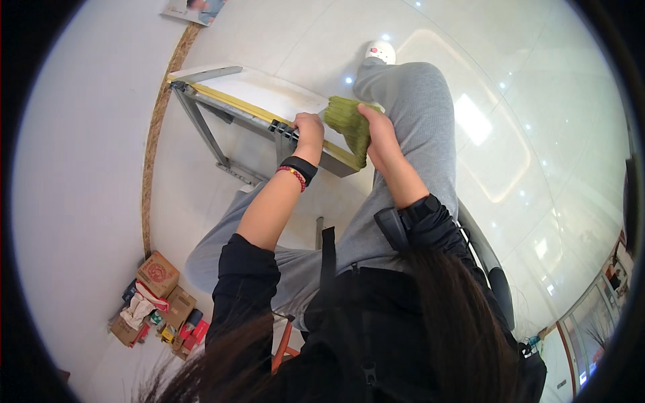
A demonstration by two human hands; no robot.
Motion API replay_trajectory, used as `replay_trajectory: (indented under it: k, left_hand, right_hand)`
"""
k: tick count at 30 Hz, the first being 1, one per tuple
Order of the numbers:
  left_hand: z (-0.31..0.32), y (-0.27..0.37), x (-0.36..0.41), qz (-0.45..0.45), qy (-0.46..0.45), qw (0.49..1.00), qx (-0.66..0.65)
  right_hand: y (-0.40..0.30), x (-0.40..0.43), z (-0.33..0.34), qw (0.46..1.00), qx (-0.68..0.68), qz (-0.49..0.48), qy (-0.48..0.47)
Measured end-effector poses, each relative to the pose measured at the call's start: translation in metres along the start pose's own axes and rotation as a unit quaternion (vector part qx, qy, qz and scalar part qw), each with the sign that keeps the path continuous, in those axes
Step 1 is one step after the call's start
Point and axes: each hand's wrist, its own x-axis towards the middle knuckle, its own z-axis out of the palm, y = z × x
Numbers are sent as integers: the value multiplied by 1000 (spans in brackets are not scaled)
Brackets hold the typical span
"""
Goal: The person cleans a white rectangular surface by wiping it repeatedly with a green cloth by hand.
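A green ribbed cloth (347,123) is in my right hand (380,136), its thumb on top, and hangs over the near right corner of a white board (262,90). The board has a yellow edge and a grey metal frame beneath, and looks like a small folding table tilted on its side. My left hand (308,132) is on the yellow edge beside black clips or a hinge (283,129); its fingertips are partly hidden behind the edge, so its exact grip is unclear.
My legs in grey trousers (421,116) are on both sides of the board's near end. Cardboard boxes (157,274) and small packages lie at the lower left by the wall. A metal leg (201,126) of the frame reaches down at the left. Shiny tiled floor (484,166) lies to the right.
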Motion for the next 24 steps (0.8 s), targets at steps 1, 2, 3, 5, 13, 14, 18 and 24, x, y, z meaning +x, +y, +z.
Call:
replay_trajectory:
  k: [1, 2, 3, 5, 13, 14, 18, 24]
  left_hand:
    - [-3, 3, 0, 2, 2, 1000, -1]
    - [0, 3, 0, -9, 13, 1000, -4]
    - [4, 4, 0, -20, 24, 999, -6]
    - [17, -6, 9, 17, 14, 999, -29]
    - [11, -11, -4, 16, 50, 998, -25]
    - [10, -13, -8, 15, 49, 998, -25]
    - [9, -21, -24, 17, 66, 997, -42]
    - [1, -37, -50, 37, 81, 996, -14]
  right_hand:
    - [-2, -2, -2, 1000, -6, 1, 9]
    - [-3, -5, 1, 1000, -12, 2, 13]
    - [-2, -6, 4, 1000, -11, 1, 12]
    - [-1, -7, 9, 1000, -19, -7, 5]
    - [6, 1, 5, 997, -68, -26, -8]
    - [5, 0, 7, 997, -74, -23, -8]
    - [6, 3, 9, 997, -71, -10, 6]
    - [5, 9, 9, 992, -127, -25, 12]
